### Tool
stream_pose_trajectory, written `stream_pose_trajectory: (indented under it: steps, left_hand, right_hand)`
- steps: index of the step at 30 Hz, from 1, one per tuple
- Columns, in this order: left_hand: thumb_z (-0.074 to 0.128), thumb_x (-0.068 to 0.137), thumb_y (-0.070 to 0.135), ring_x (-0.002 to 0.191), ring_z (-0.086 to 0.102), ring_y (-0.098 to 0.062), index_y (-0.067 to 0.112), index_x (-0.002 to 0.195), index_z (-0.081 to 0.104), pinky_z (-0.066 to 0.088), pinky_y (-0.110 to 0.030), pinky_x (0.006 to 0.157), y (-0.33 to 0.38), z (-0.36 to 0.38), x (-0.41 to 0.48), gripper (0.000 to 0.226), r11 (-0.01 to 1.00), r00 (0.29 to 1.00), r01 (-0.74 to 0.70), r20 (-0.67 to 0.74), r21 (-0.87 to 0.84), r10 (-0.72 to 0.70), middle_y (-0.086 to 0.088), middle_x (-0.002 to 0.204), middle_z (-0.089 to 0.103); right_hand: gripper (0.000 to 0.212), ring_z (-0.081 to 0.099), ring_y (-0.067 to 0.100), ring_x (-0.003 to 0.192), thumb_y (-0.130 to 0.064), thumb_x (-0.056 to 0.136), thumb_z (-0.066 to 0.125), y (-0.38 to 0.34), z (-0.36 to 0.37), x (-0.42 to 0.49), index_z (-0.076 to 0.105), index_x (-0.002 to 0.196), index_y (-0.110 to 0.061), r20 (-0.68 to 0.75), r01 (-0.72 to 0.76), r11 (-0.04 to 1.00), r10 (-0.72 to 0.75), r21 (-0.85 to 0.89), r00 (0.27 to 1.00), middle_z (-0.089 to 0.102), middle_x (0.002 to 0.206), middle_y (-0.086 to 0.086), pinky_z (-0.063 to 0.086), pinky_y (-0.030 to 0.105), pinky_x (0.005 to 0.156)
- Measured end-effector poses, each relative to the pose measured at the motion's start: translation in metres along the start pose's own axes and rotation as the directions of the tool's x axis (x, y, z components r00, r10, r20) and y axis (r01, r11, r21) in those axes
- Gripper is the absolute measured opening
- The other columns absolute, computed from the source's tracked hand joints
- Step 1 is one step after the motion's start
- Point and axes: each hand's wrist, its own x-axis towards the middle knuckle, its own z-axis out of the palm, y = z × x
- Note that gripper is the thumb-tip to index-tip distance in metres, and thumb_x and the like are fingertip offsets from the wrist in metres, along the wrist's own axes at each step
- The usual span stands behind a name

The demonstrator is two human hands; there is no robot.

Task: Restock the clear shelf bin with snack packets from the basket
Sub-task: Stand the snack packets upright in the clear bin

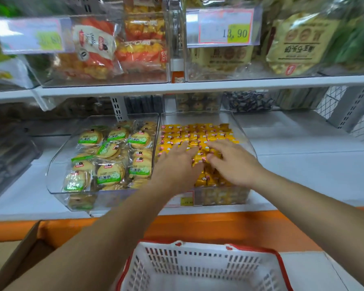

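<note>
A clear shelf bin [243, 131] on the lower shelf is packed with several small yellow snack packets [198, 133]. Both my hands reach into it. My left hand [174, 162] lies flat on the packets with fingers stretched out. My right hand [231, 160] lies beside it on the packets, fingers spread and slightly bent, pressing down. A white basket [200, 267] with a red rim stands below, near the bottom edge; the part of its inside that shows holds no packets.
A second clear bin [57, 164] of round biscuit packs sits to the left. Bins of snacks and a price tag [224, 28] fill the upper shelf [177, 86]. A cardboard box [23, 248] stands at lower left. Bare white shelf lies to the right.
</note>
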Motion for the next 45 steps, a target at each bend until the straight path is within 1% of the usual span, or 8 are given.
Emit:
stream_pose_trajectory:
  steps: [5, 13, 17, 19, 22, 28, 36, 45]
  left_hand:
    - [0.020, 0.109, 0.049, 0.158, -0.003, -0.034, 0.032, 0.163, 0.008, 0.006, -0.055, 0.124, -0.001, 0.025, -0.028, 0.058, 0.988, 0.992, -0.003, 0.123, 0.157, -0.016, -0.005, 0.172, -0.003]
    - [0.018, 0.109, 0.045, 0.158, -0.007, -0.033, 0.036, 0.162, 0.004, 0.006, -0.056, 0.124, 0.000, 0.030, -0.007, 0.055, 0.982, 0.979, 0.045, 0.186, 0.182, -0.079, -0.004, 0.172, -0.003]
    - [0.027, 0.109, 0.046, 0.158, -0.005, -0.032, 0.035, 0.162, 0.009, 0.006, -0.054, 0.125, 0.004, 0.015, -0.013, 0.057, 0.996, 0.980, 0.059, 0.188, 0.074, -0.072, -0.004, 0.172, 0.000]
    - [0.035, 0.108, 0.047, 0.158, 0.006, -0.029, 0.032, 0.161, 0.020, 0.013, -0.051, 0.125, 0.004, 0.009, -0.029, 0.058, 0.999, 0.996, 0.048, 0.070, -0.021, -0.046, -0.002, 0.171, 0.011]
    - [0.044, 0.103, 0.045, 0.147, 0.031, -0.025, 0.030, 0.153, 0.040, 0.036, -0.046, 0.117, -0.002, 0.016, -0.068, 0.052, 0.998, 0.990, -0.040, -0.136, 0.052, 0.046, -0.001, 0.161, 0.038]
    - [0.036, 0.105, 0.053, 0.152, 0.022, -0.030, 0.037, 0.160, 0.021, 0.032, -0.047, 0.118, -0.008, 0.034, -0.092, 0.059, 0.972, 0.993, -0.067, -0.084, 0.225, 0.087, -0.001, 0.167, 0.027]
    - [0.042, 0.102, 0.054, 0.121, 0.047, -0.029, 0.038, 0.147, 0.041, 0.054, -0.039, 0.082, 0.003, 0.037, -0.078, 0.048, 0.944, 0.985, -0.019, -0.155, 0.328, 0.074, 0.001, 0.139, 0.052]
    - [0.039, 0.103, 0.056, 0.130, 0.040, -0.030, 0.039, 0.149, 0.037, 0.052, -0.042, 0.087, 0.004, 0.034, -0.072, 0.049, 0.957, 0.994, 0.018, -0.108, 0.290, 0.014, 0.000, 0.146, 0.044]
  right_hand:
    - [0.057, -0.002, 0.022, 0.153, -0.056, 0.103, 0.014, 0.005, 0.029, -0.039, 0.005, 0.157, -0.040, 0.182, 0.002, 0.969, 0.045, -0.249, 0.982, 0.000, 0.167, -0.002, 0.002, 0.043, 0.123]
    - [0.056, -0.009, 0.019, 0.153, -0.059, 0.101, 0.010, 0.005, 0.038, -0.023, 0.003, 0.155, -0.047, 0.198, -0.088, 0.961, 0.143, -0.262, 0.970, -0.005, 0.166, -0.007, -0.004, 0.044, 0.122]
    - [0.056, 0.001, 0.022, 0.153, -0.059, 0.102, 0.019, -0.001, 0.029, -0.031, 0.011, 0.156, -0.043, 0.142, -0.081, 0.974, 0.112, -0.210, 0.983, 0.004, 0.167, -0.003, 0.005, 0.044, 0.123]
    - [0.057, 0.012, 0.024, 0.152, -0.056, 0.102, 0.028, -0.004, 0.020, -0.043, 0.022, 0.155, -0.037, 0.053, -0.053, 0.991, 0.059, -0.119, 0.997, 0.015, 0.166, -0.002, 0.015, 0.044, 0.122]
    - [0.056, 0.035, 0.025, 0.140, -0.053, 0.096, 0.037, -0.003, 0.011, -0.073, 0.039, 0.148, -0.032, -0.082, 0.058, 0.982, -0.073, -0.179, 0.994, 0.037, 0.155, -0.002, 0.035, 0.043, 0.111]
    - [0.060, 0.037, 0.024, 0.129, -0.053, 0.094, 0.045, -0.003, 0.025, -0.091, 0.040, 0.148, -0.029, -0.008, 0.059, 0.965, -0.063, -0.254, 0.998, 0.038, 0.141, -0.002, 0.040, 0.039, 0.105]
    - [0.058, 0.048, 0.025, 0.116, -0.056, 0.090, 0.045, -0.002, 0.036, -0.086, 0.044, 0.143, -0.033, -0.076, 0.064, 0.912, -0.103, -0.406, 0.992, 0.047, 0.132, -0.001, 0.050, 0.038, 0.089]
    - [0.046, 0.049, 0.022, 0.114, -0.046, 0.096, 0.052, -0.009, 0.031, -0.082, 0.048, 0.140, -0.036, -0.099, 0.037, 0.925, -0.080, -0.379, 0.992, 0.050, 0.127, -0.005, 0.052, 0.036, 0.084]
